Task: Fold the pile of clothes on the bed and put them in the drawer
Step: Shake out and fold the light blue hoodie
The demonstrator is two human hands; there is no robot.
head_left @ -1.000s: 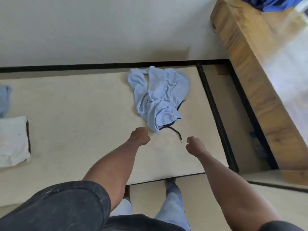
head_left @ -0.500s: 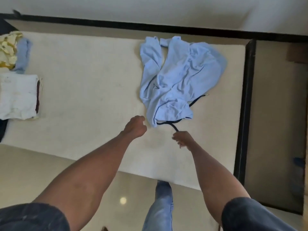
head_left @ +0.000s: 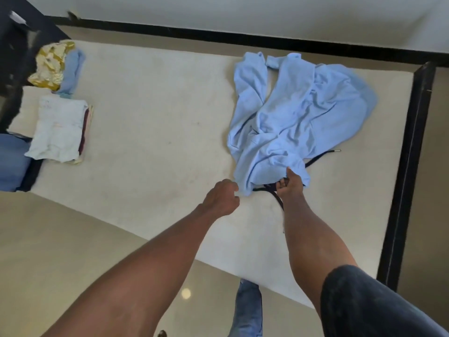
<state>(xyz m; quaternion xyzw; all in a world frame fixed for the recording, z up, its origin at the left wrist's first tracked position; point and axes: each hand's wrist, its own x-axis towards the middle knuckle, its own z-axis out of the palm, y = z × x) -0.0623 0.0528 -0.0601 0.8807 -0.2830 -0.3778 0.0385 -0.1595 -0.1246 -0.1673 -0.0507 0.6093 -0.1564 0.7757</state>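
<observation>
Change since earlier: both hands have closed in on the near hem of the garment; half a second ago the right hand was short of the cloth, by the cord.
Head view, right hand: right hand [head_left: 290, 187] has its grip on the near edge of the light blue garment [head_left: 298, 125], thumb laid on top of the cloth and fingers tucked below, where the dark drawstring [head_left: 277, 199] crosses.
Head view, left hand: left hand [head_left: 222, 197] is curled into a loose fist just beside the garment's near left corner; whether its grip holds any cloth, I cannot tell.
Garment: crumpled, unfolded, lying toward the right end of the bed [head_left: 150, 122], reaching from the far edge nearly to the near edge; one cord end [head_left: 336, 151] pokes out on its right.
Left end of bed: a folded stack of clothes [head_left: 59, 128] topped by a white piece, with a yellow patterned cloth [head_left: 52, 65] and a pale blue cloth [head_left: 73, 71] toward the far left corner, well apart from the garment.
Surroundings: black bed frame [head_left: 410, 166] runs along the far and right edges; a jeans-clad leg [head_left: 247, 310] stands on the floor by the near edge.
</observation>
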